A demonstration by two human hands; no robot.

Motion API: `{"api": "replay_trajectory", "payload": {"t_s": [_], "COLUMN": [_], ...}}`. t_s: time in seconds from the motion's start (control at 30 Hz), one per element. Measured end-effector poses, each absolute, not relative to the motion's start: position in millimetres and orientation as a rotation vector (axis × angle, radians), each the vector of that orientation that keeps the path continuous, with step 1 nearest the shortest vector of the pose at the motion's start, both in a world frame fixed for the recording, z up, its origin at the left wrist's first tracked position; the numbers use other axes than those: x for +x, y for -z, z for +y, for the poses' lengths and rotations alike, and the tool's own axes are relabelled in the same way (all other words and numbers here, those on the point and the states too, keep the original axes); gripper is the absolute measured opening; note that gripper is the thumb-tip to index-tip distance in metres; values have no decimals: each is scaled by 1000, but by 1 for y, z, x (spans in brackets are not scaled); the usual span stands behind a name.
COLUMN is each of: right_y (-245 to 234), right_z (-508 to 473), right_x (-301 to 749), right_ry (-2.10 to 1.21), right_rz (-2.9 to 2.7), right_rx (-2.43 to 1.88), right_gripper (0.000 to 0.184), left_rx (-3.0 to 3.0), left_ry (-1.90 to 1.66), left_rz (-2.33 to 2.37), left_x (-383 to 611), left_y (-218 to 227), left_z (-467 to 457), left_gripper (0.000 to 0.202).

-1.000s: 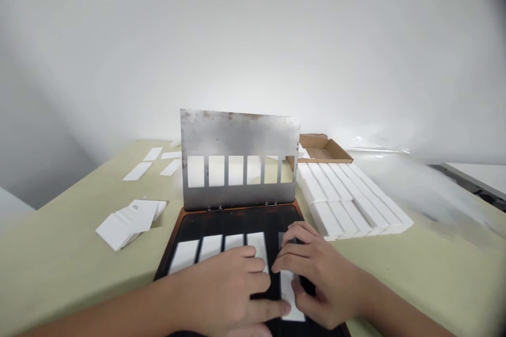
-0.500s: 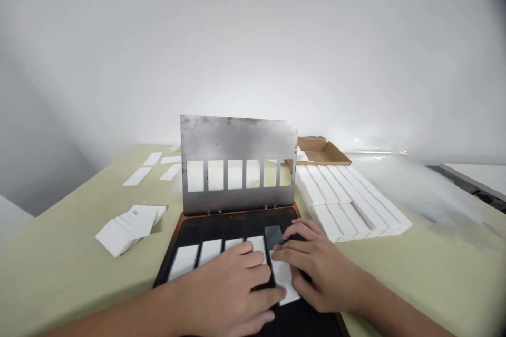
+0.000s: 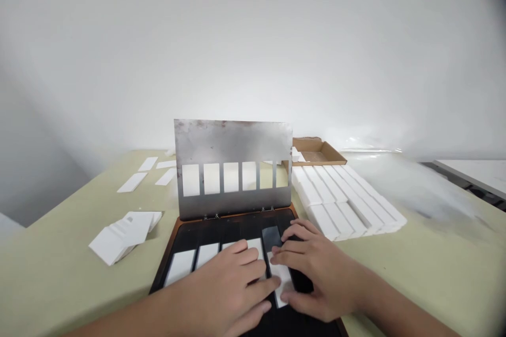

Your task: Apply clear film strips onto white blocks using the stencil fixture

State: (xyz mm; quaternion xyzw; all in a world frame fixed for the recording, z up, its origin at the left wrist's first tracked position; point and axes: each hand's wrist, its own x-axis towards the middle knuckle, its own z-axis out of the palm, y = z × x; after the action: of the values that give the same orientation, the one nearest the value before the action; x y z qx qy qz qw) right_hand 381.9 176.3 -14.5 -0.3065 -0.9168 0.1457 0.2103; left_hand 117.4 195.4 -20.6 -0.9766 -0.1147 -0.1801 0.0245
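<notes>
A black jig (image 3: 233, 225) with a brown edge lies before me, a metal plate (image 3: 233, 142) with rectangular cutouts hinged upright at its back. Several white cards (image 3: 181, 265) lie side by side in its slots. At the right of the row is another white card (image 3: 281, 274), with a dark glossy patch (image 3: 271, 238) just beyond it. My right hand (image 3: 316, 271) has thumb and fingertips on this card, pinching it lightly. My left hand (image 3: 237, 287) lies over the middle cards, fingers apart, a fingertip touching the same card's left side. It hides part of the row.
A loose stack of white cards (image 3: 124, 234) lies to the left, with several single cards (image 3: 132, 182) behind it. Rows of stacked white cards (image 3: 343, 200) stand at the right, before an open cardboard box (image 3: 320, 155). Clear plastic sheeting (image 3: 419, 189) covers the table's right part.
My right thumb has moved from beside the card onto its near part. My left hand stays nearly in place on the row. The whole view has shifted slightly.
</notes>
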Motion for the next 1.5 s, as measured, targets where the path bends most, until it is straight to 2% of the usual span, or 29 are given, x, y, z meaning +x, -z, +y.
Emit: {"api": "replay_trajectory", "payload": {"t_s": [0.1, 0.17, 0.37, 0.5, 0.6, 0.8, 1.07, 1.23, 1.4, 1.5], "right_y": [20, 21, 17, 16, 14, 13, 13, 10, 14, 17], "right_z": [179, 181, 183, 181, 179, 180, 178, 179, 181, 181], "right_x": [383, 383, 384, 383, 382, 382, 386, 388, 387, 385], "right_ry": [-412, -414, -498, -447, -418, -378, -375, -419, -402, -430], "right_rz": [-2570, -2574, -2564, -2561, -2560, -2554, -2574, -2614, -2551, -2485], "right_rx": [-839, -841, -884, -922, -916, -903, -941, -893, -939, -969], "right_gripper": [62, 65, 55, 35, 21, 28, 21, 46, 29, 24], "left_rx": [-3006, -3004, -2990, -2993, -2989, -3044, -3123, -3147, -3166, -3173], "left_ry": [571, 578, 578, 563, 549, 525, 490, 501, 498, 485], "left_rz": [-402, -414, -423, -364, -135, -99, -163, -150, -161, -176], "left_x": [117, 117, 117, 116, 115, 116, 116, 116, 115, 115], "left_y": [22, 22, 21, 20, 16, 13, 17, 17, 20, 22], "left_z": [195, 195, 195, 195, 194, 196, 197, 197, 197, 197], "left_gripper": [32, 31, 28, 26, 26, 31, 32, 32, 33, 34]}}
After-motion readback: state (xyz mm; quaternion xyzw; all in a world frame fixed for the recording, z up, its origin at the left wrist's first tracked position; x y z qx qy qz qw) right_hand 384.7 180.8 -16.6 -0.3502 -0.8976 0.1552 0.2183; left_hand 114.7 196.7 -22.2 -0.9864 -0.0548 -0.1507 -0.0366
